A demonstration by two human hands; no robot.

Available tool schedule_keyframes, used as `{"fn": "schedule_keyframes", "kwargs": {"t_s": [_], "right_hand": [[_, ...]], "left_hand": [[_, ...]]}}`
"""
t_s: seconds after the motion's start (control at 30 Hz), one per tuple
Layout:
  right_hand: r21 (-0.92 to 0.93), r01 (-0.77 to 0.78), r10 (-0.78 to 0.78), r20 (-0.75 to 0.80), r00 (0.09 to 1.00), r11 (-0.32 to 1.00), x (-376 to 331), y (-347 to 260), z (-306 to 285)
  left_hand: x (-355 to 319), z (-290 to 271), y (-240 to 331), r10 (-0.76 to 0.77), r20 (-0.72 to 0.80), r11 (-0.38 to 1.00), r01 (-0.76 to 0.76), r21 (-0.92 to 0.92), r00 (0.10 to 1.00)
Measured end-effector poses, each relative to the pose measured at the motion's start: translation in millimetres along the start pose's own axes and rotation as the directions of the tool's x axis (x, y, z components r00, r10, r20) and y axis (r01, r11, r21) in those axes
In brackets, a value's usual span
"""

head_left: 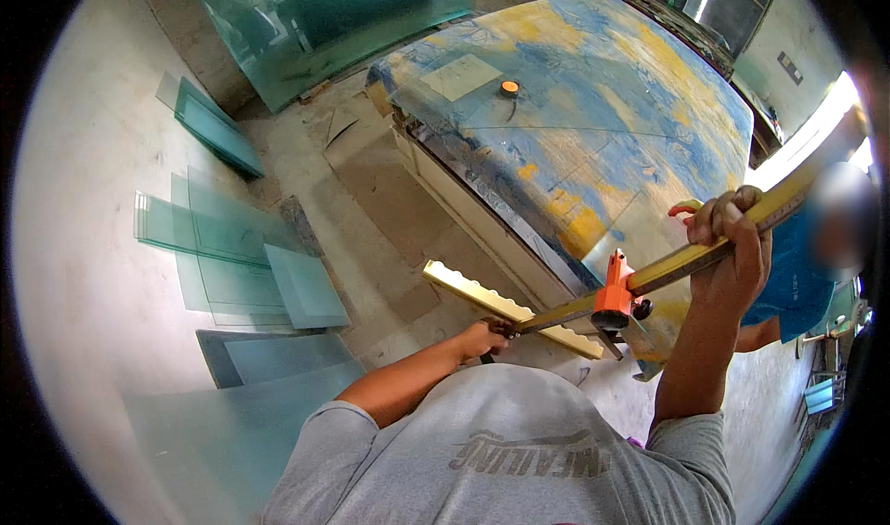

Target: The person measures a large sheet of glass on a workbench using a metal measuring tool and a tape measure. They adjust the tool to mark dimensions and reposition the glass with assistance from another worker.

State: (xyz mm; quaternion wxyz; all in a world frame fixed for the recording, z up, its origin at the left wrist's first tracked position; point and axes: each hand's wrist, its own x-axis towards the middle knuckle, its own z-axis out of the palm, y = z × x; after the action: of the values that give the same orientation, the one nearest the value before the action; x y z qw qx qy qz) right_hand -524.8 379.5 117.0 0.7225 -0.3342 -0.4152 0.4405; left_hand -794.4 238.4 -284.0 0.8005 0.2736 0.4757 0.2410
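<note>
Across in front of me I hold a long T-shaped sliding glass cutter (679,265), with a yellow ruler bar and a black-based orange sliding block (614,295). My left hand (487,337) is closed around the bar's lower end, beside the pale yellow wavy-edged crosspiece (501,306). Higher up, past the orange block, my right hand (732,238) wraps its fingers over the bar. The bar slants up to the right, above the near corner of a table (593,108) covered in blue and yellow patches. Behind my right hand, a small red and yellow thing is partly hidden.
On the table lie glass sheets (464,77) and a round orange-and-black object (509,88). Several glass panes (232,279) lean along the left wall, and a large pane (324,25) stands at the back. A person in a blue shirt (799,284) is close on my right.
</note>
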Motion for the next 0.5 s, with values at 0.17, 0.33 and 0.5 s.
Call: {"fn": "schedule_keyframes", "kwargs": {"t_s": [0.17,0.33,0.5], "right_hand": [[0.004,0.040,-0.040,0.095,0.995,0.999,3,7,16],[0.047,0.055,-0.061,0.135,0.989,0.997,29,25,-3],[0.034,0.026,-0.031,0.155,0.987,0.999,45,37,-2]], "left_hand": [[10,-117,-44,-0.214,-0.301,0.950,0.270,0.158,0.929],[-39,-236,-80,-0.229,-0.637,0.971,0.126,-0.203,0.736],[-71,-275,-5,-0.263,-0.703,0.919,-0.050,-0.391,0.660]]}}
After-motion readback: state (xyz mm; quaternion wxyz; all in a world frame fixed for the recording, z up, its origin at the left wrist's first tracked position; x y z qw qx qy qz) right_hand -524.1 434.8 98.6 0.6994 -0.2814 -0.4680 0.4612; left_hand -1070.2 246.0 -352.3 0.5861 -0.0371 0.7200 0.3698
